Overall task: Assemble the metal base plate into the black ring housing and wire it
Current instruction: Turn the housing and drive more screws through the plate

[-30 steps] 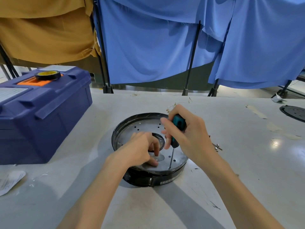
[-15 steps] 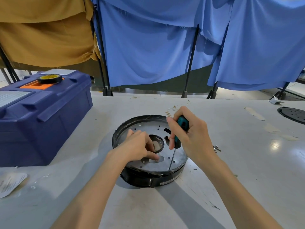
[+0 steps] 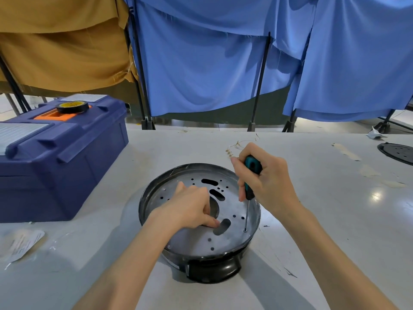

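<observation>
The metal base plate (image 3: 196,238) sits in the black ring housing (image 3: 212,268), near centre — probably stiff, slick, sharp-edged — so the left hand (image 3: 190,209) hooks curled fingers in its middle hole while the right hand (image 3: 268,182) grips the screwdriver (image 3: 250,186).

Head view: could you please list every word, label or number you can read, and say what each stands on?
None can be read.
White label on the blue toolbox: lines of print, too blurred.
Paper packet on the table: print too blurred.
Sticker on the black ring housing: too small.
</observation>
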{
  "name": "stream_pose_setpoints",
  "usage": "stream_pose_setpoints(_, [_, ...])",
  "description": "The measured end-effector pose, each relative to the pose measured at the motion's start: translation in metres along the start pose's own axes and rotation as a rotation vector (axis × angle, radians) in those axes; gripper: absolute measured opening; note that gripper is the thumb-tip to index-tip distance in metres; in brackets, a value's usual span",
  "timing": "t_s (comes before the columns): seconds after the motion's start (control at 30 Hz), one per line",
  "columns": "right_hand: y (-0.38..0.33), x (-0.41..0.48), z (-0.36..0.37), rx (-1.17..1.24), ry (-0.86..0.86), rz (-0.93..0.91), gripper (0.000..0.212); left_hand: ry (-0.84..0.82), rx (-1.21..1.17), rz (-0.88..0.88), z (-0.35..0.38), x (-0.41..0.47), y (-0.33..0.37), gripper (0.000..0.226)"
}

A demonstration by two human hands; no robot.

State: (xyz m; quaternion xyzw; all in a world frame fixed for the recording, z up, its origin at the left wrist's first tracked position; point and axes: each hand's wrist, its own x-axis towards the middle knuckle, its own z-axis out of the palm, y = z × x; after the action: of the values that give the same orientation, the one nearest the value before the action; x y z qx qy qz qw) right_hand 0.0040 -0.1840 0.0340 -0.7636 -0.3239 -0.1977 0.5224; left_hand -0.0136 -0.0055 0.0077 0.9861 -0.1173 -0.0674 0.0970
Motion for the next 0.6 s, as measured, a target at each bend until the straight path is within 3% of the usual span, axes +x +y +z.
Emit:
stream_pose_setpoints(0.23, [0.001,-0.003,-0.006,-0.008,0.023,0.025,0.025,-0.117,0.05,-0.082,-0.009,-0.02,0.036,0.054])
stream_pose_setpoints(0.43, [0.004,-0.003,-0.006,-0.014,0.084,0.031,0.025,-0.121,0.008,-0.074,-0.008,-0.024,0.046,0.051])
stream_pose_setpoints(0.5, [0.003,-0.005,-0.006,-0.021,0.153,0.061,0.027,-0.084,0.043,-0.087,-0.009,-0.021,0.047,0.05])
stream_pose_setpoints(0.6, [0.003,-0.008,-0.006,-0.064,0.262,0.088,0.032,0.133,0.049,-0.068,-0.012,-0.014,0.052,0.049])
